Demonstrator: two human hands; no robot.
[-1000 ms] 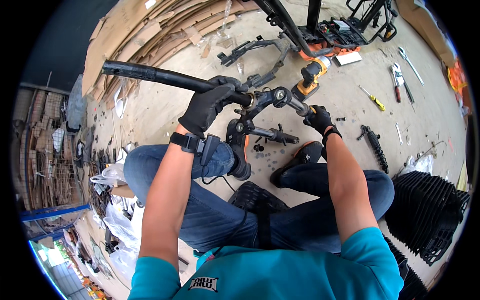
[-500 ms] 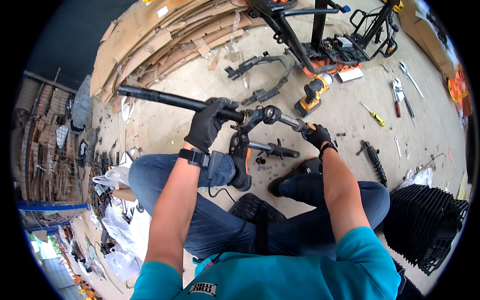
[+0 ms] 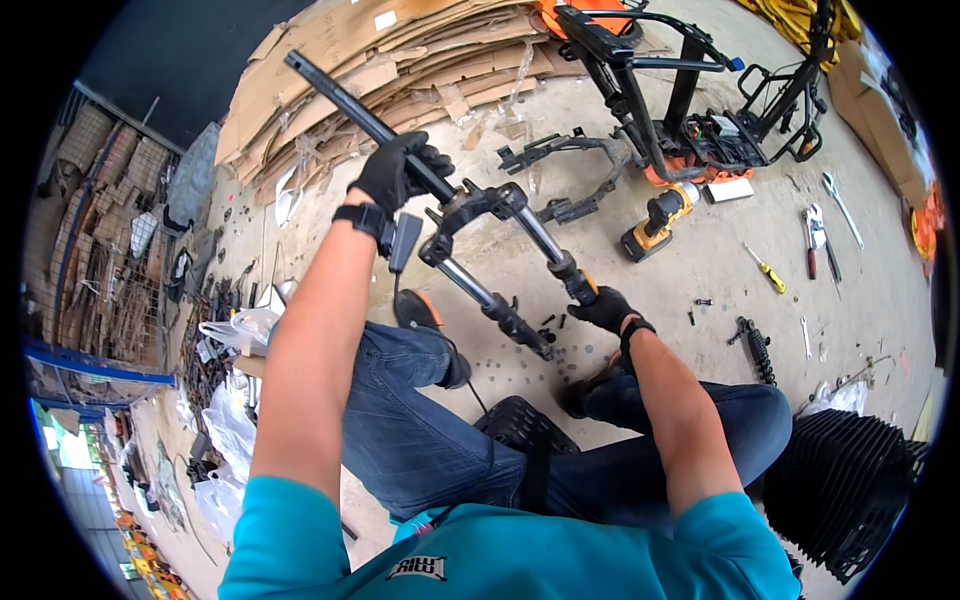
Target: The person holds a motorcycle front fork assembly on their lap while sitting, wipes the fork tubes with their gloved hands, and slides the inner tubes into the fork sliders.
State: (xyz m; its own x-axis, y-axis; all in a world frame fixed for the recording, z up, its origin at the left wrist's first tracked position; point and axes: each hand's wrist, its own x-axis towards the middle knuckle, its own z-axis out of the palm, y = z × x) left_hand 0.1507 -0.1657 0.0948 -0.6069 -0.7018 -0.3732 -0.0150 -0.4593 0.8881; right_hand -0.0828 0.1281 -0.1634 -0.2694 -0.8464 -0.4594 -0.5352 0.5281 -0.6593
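A black front fork with a long steering tube (image 3: 338,98) is held diagonally over the floor between my legs. My left hand (image 3: 398,172), in a black glove, is closed round the tube just above the crown (image 3: 462,208). My right hand (image 3: 603,306), also gloved, is closed on the lower end of the right fork leg (image 3: 572,275), beside a yellow piece. The left leg (image 3: 470,286) of the fork, with a shiny upper section and black lower end, points down toward small dark bolts and spots on the floor.
A black vehicle frame (image 3: 690,130) stands behind, near a bracket (image 3: 555,150), cardboard sheets (image 3: 290,110) and a yellow drill (image 3: 655,225). Wrenches (image 3: 842,208), pliers (image 3: 813,240), a screwdriver (image 3: 768,270) and a shock absorber (image 3: 755,348) lie rightward. Black plastic parts (image 3: 840,490) and scrap (image 3: 220,330) flank me.
The fork has tilted, with its tube end swung up and forward and its legs angled down. My left hand has risen with the tube; my right hand sits slightly lower.
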